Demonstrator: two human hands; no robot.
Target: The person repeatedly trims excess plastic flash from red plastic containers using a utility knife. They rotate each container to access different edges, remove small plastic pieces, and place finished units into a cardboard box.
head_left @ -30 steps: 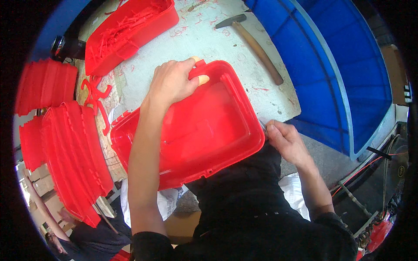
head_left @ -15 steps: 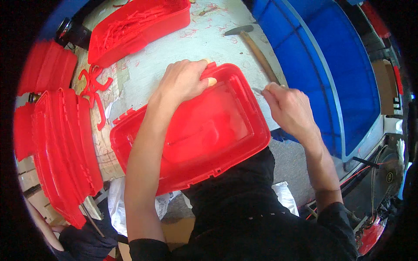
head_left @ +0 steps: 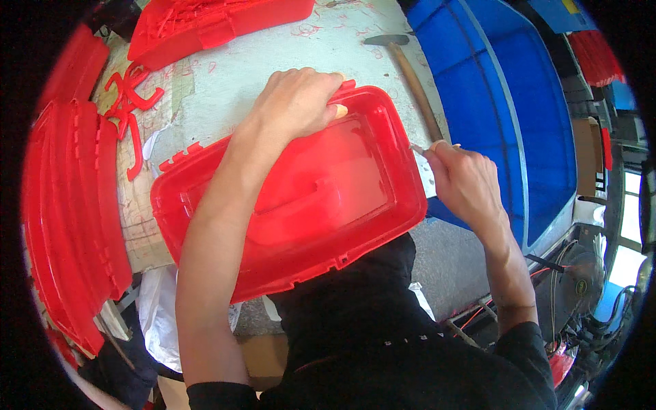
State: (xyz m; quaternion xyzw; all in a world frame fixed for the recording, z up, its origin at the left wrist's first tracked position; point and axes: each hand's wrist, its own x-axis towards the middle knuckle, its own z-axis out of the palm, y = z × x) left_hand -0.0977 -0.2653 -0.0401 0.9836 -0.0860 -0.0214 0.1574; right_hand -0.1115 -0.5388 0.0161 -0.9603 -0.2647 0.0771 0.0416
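A large red plastic lid (head_left: 321,198) lies in front of me on a worn pale worktable (head_left: 225,75). My left hand (head_left: 297,99) grips the lid's far rim, thumb over the edge. At the lid's right edge, my right hand (head_left: 465,181) pinches a small thin blade (head_left: 418,149) whose tip touches the rim. My dark shirt covers the lid's near edge.
A stack of red lids (head_left: 75,219) stands at the left. Another red moulded part (head_left: 205,24) lies at the table's far side, with red plastic offcuts (head_left: 130,109) near it. A hammer (head_left: 410,75) rests by a big blue bin (head_left: 506,116) on the right.
My right hand came up from the lid's near right corner to its right edge, now holding the small blade against the rim. The left hand stayed on the far rim.
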